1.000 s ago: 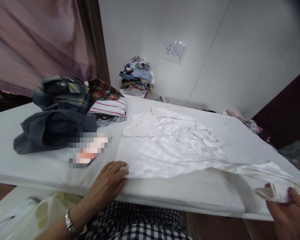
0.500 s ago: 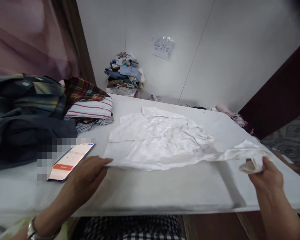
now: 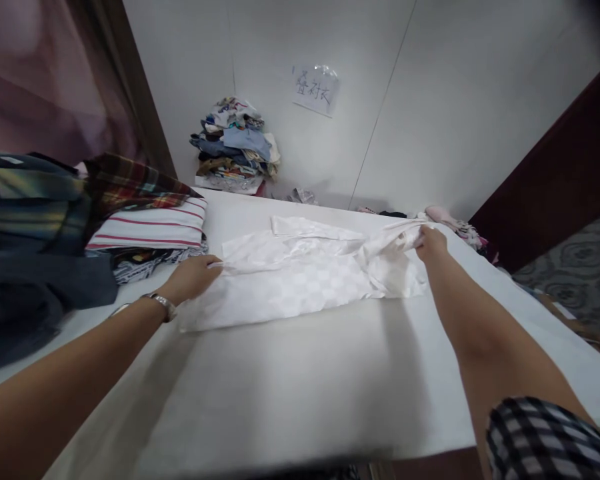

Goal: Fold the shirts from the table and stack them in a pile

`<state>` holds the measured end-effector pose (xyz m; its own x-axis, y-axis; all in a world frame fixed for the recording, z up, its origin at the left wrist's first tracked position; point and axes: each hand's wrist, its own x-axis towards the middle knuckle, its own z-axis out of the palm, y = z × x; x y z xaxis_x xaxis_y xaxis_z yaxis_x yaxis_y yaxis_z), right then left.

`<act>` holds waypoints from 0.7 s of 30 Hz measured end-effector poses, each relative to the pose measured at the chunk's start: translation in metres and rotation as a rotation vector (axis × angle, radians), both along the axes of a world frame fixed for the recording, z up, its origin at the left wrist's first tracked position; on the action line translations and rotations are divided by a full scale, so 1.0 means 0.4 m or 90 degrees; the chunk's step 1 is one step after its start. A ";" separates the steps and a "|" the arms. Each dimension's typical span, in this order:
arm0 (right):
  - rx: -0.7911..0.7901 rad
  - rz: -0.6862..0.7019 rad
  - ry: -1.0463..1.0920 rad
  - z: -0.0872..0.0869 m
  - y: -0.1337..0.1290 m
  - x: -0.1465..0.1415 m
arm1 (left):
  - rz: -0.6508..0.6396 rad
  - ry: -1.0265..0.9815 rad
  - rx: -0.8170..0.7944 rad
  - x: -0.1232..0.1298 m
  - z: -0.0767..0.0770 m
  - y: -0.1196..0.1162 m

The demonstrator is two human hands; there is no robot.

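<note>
A white shirt with a faint checked pattern lies stretched sideways across the white table. At its left end, my left hand is closed on the edge of the fabric, with thumb and fingers pinched together. My right hand grips the bunched fabric at the far right end and lifts it a little off the table. Between the hands the near part of the cloth lies fairly flat, while the right part is crumpled. My left forearm hides most of a phone, of which only a thin edge shows.
Left on the table are a folded red-striped white garment, a plaid shirt and dark clothes. A tall clothes pile stands by the wall under a handwritten sign. More clothes lie beyond the right back edge.
Both hands have moved away from me over the table, holding the shirt. My right hand has carried its end far back and leftward. The phone has become mostly covered by my left arm.
</note>
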<state>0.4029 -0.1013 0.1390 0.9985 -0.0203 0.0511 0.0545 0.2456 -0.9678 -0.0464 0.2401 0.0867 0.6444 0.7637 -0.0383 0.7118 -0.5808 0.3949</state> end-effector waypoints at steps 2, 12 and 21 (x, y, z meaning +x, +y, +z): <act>-0.029 -0.015 0.032 -0.024 0.032 0.007 | -0.014 -0.003 0.021 0.015 -0.018 0.014; -0.125 -0.012 0.013 -0.058 0.061 0.004 | 0.038 -0.016 0.035 0.044 -0.010 0.024; -0.303 -0.003 -0.045 -0.012 -0.016 -0.033 | 0.027 -0.014 0.157 0.022 -0.015 0.004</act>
